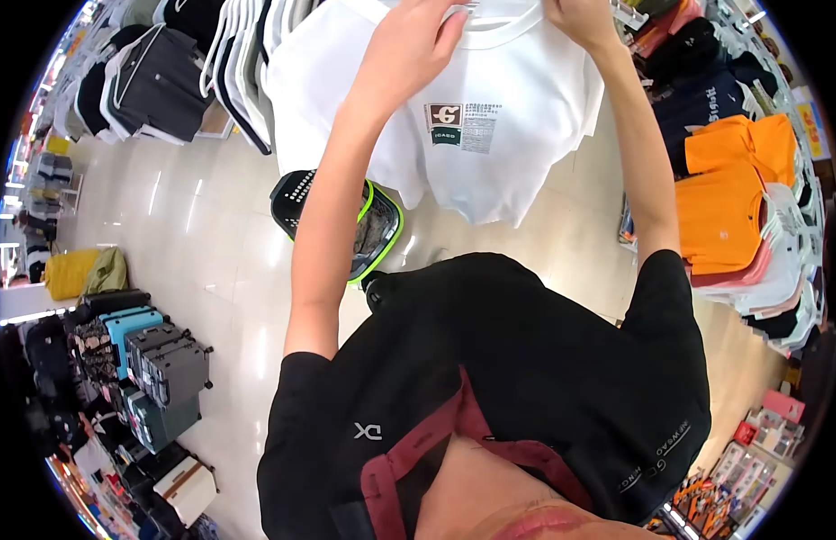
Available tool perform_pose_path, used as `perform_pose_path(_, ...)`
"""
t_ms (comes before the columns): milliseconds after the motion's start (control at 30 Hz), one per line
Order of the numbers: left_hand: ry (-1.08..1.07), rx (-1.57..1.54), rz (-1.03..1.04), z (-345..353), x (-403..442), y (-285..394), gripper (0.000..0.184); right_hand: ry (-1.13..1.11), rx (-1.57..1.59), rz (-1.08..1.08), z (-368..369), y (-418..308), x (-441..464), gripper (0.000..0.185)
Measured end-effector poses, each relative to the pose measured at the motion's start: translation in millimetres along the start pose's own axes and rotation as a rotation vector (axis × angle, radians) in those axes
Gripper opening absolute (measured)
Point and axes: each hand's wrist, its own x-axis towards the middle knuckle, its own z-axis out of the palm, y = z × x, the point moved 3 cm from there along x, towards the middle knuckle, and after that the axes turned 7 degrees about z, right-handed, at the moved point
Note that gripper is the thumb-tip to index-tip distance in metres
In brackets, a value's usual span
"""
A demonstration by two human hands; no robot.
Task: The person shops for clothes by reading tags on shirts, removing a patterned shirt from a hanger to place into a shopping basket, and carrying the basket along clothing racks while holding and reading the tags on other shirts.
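Note:
A white T-shirt [517,99] hangs spread out in front of me, its round collar at the top edge of the view. It bears a brown and green label print with small text on the chest. My left hand [413,45] is closed at the left side of the collar, thumb and bent fingers against the cloth, fingertips partly cut off. At the collar's right side, my right hand [582,20] grips the shirt by the shoulder, and most of its fingers run out of view. Below my left forearm, partly covered by it, is a black basket with a lime-green rim [397,236].
Racks of hung clothes flank me, with dark shorts [161,85] at left and orange T-shirts [719,216] at right. Several suitcases [170,364] stand at lower left beside a yellow bag [71,273]. Shelves of small boxed goods [742,468] are at lower right. The tiled floor [229,198] is glossy.

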Motion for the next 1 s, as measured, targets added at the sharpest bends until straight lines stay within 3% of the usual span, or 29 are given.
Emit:
perform_pose_path(33, 0.000, 0.013, -0.004, 4.4, 1.5, -15.8, 0.015, -0.021, -0.010, 0.010, 8.3, 5.0, -5.7, 0.010)
perform_pose_path(100, -0.367, 0.220, -0.300, 20.4, -14.4, -49.0, 0.026, -0.017, -0.010, 0.013, 15.6, 3.3, -12.5, 0.007)
perform_pose_path(233, -0.289, 0.194, -0.351, 27.8, -16.5, -51.5, 0.016, 0.032, 0.070, 0.011, 27.1, 2.4, -21.0, 0.008)
perform_pose_path(333, -0.245, 0.195, -0.191, 38.3, -21.4, -61.1, 0.019, 0.032, 0.079, 0.055, 33.6, 7.8, -30.4, 0.010)
perform_pose_path(400, -0.324, 0.113, -0.467, 41.8, -28.5, -61.7, 0.030, 0.090, 0.111, 0.030, 32.5, 5.3, -34.6, 0.014)
perform_pose_path(533, -0.351, 0.065, -0.564, 44.0, -33.1, -50.9, 0.029, 0.040, 0.113, 0.034, 28.0, -3.3, -38.2, 0.016)
perform_pose_path(633, -0.521, -0.029, -0.703, 44.6, -40.2, -48.2, 0.023, -0.017, 0.050, 0.037, 19.8, -10.2, -39.1, 0.017)
perform_pose_path(700, -0.240, -0.289, -0.705, 41.8, -49.2, -47.8, 0.025, 0.010, 0.093, 0.003, 10.5, -17.7, -37.9, 0.017)
perform_pose_path(900, 0.007, -0.798, -0.714, 31.1, -54.1, -8.5, 0.022, 0.023, 0.122, 0.009, -2.0, -19.0, -40.1, 0.020)
perform_pose_path(1000, 0.018, -0.914, -0.748, 27.0, -50.2, 31.3, 0.018, -0.069, 0.166, 0.087, 0.1, -14.9, -44.1, 0.019)
